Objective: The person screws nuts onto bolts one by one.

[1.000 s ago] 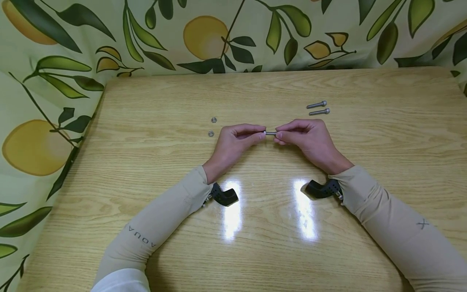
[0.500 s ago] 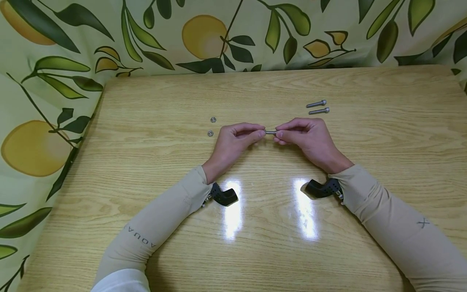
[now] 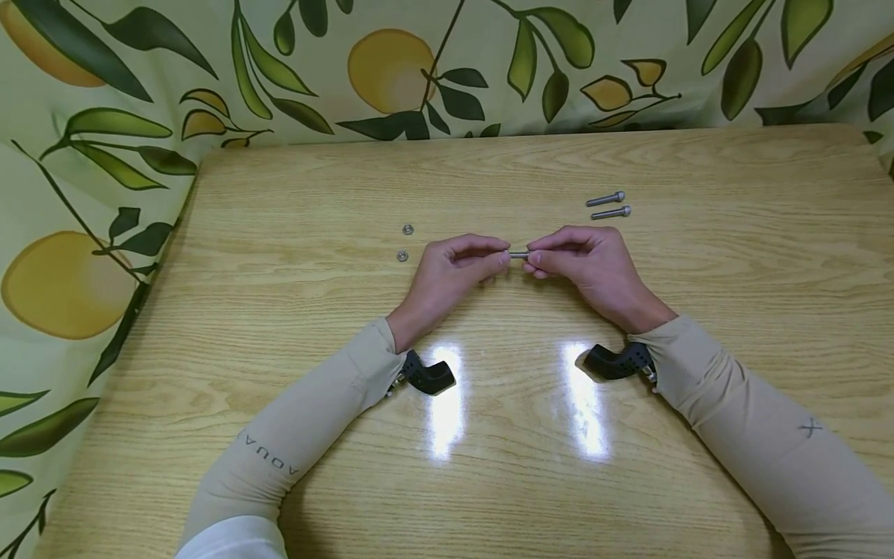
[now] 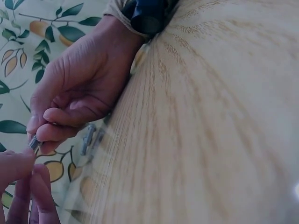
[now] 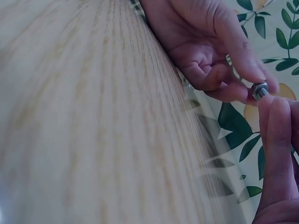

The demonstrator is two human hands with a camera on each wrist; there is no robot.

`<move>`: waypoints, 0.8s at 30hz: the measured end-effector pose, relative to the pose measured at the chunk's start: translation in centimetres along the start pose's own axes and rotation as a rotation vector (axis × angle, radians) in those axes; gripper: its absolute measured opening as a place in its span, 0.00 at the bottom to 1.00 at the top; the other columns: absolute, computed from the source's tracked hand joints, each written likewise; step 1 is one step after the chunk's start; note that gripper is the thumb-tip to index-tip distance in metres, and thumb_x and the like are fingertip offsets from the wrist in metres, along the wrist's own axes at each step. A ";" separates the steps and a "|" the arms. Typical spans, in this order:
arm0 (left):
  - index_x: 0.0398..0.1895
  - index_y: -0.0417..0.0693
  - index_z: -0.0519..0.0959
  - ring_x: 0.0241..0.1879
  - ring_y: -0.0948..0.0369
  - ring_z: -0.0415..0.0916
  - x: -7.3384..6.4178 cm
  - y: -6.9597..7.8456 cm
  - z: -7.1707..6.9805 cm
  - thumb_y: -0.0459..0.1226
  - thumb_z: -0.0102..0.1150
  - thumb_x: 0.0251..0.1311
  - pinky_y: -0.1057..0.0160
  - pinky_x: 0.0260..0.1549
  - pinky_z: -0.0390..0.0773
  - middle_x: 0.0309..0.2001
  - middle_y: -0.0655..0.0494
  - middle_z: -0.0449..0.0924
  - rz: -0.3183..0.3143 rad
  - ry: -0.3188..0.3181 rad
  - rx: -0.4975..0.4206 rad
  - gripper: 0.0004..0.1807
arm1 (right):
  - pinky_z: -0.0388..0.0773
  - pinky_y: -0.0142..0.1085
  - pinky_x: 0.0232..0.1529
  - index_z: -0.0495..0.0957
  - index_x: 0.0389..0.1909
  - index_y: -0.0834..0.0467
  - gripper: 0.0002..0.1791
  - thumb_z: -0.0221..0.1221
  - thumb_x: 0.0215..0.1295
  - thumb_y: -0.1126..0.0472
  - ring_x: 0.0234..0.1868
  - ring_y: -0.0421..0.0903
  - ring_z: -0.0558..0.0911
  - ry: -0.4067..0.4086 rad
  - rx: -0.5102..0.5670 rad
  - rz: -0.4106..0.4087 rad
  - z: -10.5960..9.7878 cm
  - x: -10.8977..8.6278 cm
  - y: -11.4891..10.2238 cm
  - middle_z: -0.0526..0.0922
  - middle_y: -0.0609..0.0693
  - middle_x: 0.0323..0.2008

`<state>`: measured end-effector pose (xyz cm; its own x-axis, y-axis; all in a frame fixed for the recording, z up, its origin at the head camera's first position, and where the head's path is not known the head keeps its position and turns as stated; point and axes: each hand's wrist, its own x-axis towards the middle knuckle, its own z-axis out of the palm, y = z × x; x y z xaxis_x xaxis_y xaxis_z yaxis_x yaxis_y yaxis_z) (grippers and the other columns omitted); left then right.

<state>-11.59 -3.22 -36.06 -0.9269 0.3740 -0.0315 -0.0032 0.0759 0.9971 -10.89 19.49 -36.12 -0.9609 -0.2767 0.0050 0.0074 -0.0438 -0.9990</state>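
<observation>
Between thumb and fingertips, my left hand pinches a hex nut, best seen in the right wrist view. My right hand pinches a metal bolt, its threaded shank pointing left toward the left fingertips. The nut sits around the bolt's end, and the shank shows in the short gap between both hands. Fingers hide the bolt's head. In the left wrist view, a short piece of thread shows between the fingertips. Both hands are held in front of the chest, above the wooden table.
Two loose nuts, an upper nut and a lower nut, lie left of the left hand. Beyond the right hand lie two more bolts, a far bolt and a near bolt. A fruit-patterned cloth borders the table.
Both hands stay in nearly the same place with the nut and bolt. The left thumb and fingertips shift slightly against the nut. The loose nuts and bolts have not moved.
</observation>
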 end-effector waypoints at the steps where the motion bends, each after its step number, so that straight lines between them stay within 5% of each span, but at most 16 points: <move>1: 0.48 0.49 0.83 0.41 0.61 0.84 0.0 0.0 0.0 0.41 0.67 0.59 0.65 0.43 0.82 0.47 0.52 0.85 -0.001 -0.005 0.004 0.15 | 0.84 0.31 0.40 0.78 0.46 0.75 0.20 0.67 0.59 0.63 0.37 0.42 0.89 0.000 0.002 0.000 0.0 0.0 0.0 0.89 0.54 0.36; 10: 0.50 0.49 0.83 0.42 0.63 0.85 -0.1 0.1 0.1 0.43 0.66 0.60 0.65 0.43 0.82 0.46 0.54 0.86 -0.027 -0.015 0.037 0.16 | 0.84 0.31 0.40 0.79 0.45 0.74 0.20 0.67 0.60 0.62 0.36 0.41 0.89 0.015 -0.045 -0.001 0.1 -0.1 -0.1 0.89 0.50 0.35; 24: 0.51 0.46 0.82 0.39 0.59 0.86 0.0 0.1 0.1 0.40 0.68 0.58 0.67 0.37 0.82 0.45 0.47 0.86 -0.030 -0.009 -0.044 0.18 | 0.84 0.31 0.40 0.77 0.46 0.77 0.21 0.67 0.59 0.64 0.36 0.41 0.89 0.015 -0.013 -0.011 0.3 -0.1 0.0 0.89 0.51 0.35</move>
<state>-11.55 -3.16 -35.93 -0.9229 0.3802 -0.0616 -0.0475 0.0464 0.9978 -10.75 19.27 -36.07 -0.9650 -0.2618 0.0157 -0.0069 -0.0345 -0.9994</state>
